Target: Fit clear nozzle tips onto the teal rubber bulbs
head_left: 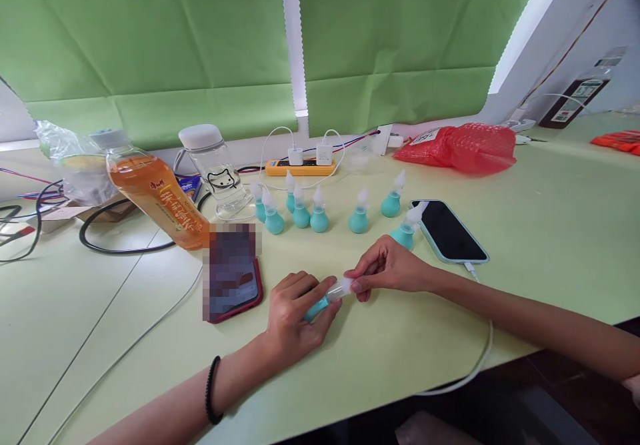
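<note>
My left hand (300, 311) is closed around the teal bulb of a nasal aspirator (339, 289), which lies tilted low over the table. At its other end, my right hand (387, 268) pinches the whitish tip between thumb and fingers. The clear middle section shows between both hands; most of the bulb is hidden by my left fingers. Just behind my right hand stands another teal aspirator (404, 235). Several more stand upright farther back, among them one aspirator (359, 218) apart from the cluster (301, 215).
A red-cased phone (245, 288) lies left of my hands, a charging phone (453, 231) to the right. Behind are a tilted tea bottle (155, 198), a clear cup (220, 178), an orange power strip (300, 168) and a red bubble-wrap bag (460, 148). Cables cross the table (150, 378).
</note>
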`<action>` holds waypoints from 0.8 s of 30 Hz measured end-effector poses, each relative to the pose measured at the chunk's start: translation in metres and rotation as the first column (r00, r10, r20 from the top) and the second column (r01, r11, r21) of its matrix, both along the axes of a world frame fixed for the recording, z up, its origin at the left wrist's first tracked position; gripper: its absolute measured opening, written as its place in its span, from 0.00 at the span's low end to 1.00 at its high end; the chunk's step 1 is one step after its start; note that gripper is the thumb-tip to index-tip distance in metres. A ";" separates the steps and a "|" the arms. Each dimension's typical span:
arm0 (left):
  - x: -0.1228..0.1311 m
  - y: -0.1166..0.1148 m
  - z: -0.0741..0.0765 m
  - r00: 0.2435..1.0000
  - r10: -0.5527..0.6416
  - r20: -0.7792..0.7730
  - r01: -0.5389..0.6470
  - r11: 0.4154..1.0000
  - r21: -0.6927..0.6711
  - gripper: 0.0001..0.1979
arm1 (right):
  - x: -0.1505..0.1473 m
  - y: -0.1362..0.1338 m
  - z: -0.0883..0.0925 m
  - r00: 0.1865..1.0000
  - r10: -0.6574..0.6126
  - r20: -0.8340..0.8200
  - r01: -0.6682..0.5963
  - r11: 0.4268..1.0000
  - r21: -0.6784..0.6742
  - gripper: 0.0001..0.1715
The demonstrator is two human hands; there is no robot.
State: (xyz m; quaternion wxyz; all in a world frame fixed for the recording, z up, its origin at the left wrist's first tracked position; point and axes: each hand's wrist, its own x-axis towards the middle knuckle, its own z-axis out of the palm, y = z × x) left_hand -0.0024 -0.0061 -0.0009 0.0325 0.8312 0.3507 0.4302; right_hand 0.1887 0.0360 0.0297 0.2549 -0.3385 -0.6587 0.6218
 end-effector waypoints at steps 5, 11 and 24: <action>0.000 -0.001 0.001 1.000 -0.008 0.009 0.008 1.000 0.006 0.09 | -0.004 -0.003 -0.004 0.996 -0.071 -0.052 0.068 0.996 -0.052 0.12; 0.001 -0.001 0.005 0.993 -0.017 0.114 0.023 0.998 -0.051 0.12 | -0.016 -0.017 -0.008 0.924 -0.333 -0.189 0.347 0.937 0.046 0.14; -0.010 -0.013 0.027 0.978 0.002 -0.207 -0.015 0.998 -0.059 0.19 | -0.006 -0.008 0.040 0.916 -0.375 -0.141 0.377 0.690 0.618 0.07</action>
